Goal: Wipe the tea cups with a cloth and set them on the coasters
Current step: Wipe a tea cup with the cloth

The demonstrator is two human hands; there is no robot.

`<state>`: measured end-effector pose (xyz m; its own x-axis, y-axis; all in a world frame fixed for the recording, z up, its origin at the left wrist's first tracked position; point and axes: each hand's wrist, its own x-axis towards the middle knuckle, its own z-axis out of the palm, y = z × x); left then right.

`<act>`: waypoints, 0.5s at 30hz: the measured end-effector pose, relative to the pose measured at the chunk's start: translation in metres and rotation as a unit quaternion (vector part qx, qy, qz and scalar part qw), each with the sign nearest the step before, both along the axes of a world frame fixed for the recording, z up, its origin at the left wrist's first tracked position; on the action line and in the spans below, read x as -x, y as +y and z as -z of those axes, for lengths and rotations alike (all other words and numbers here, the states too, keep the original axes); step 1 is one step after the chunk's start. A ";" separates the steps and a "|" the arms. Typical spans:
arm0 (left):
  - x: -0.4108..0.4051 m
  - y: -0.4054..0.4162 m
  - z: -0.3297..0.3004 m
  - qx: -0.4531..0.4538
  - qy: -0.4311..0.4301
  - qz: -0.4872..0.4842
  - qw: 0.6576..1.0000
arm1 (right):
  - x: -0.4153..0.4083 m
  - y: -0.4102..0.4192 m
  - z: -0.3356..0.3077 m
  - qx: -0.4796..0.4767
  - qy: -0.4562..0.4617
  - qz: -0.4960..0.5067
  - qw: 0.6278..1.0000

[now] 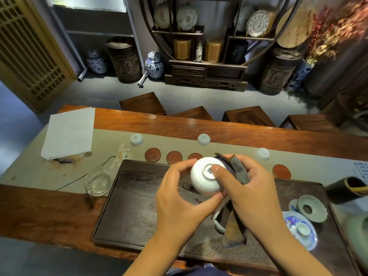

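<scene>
I've got the white tea cup (206, 177) up over the dark tea tray (139, 206), turned so its foot and base mark face me. My left hand (179, 198) cradles it, thumb under the wall and fingers curled over the far rim. My right hand (253, 194) is closed on the grey cloth (233, 222), thumb pressing on the cup's foot, the cloth apparently tucked into the bowl, its tail hanging down toward the tray. Both hands meet at the cup.

To do this well, I'd say rotate the cup with the left while the right keeps the cloth bearing on the inside, then sweep the rim and foot. Grip light; glazed porcelain looks slippery.

The red-brown coasters (174, 157) sit bare in a row just beyond the tray, another coaster (281, 171) to the right. Three small cups (203, 139) wait upside down on the runner (29, 172) behind them.
</scene>
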<state>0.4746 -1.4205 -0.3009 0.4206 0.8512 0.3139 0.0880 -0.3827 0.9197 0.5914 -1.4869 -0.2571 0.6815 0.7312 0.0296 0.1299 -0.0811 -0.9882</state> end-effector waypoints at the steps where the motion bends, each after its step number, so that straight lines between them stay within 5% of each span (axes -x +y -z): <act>1: 0.001 0.003 -0.001 -0.003 0.000 0.005 1.000 | 0.000 0.000 0.000 0.002 -0.004 -0.004 1.000; 11: 0.011 0.029 -0.013 0.025 -0.020 0.177 0.984 | -0.007 0.000 -0.007 -0.003 0.009 -0.065 0.998; 15: 0.005 0.019 -0.009 0.016 -0.018 0.130 0.991 | -0.006 0.002 -0.006 -0.017 0.004 -0.036 0.999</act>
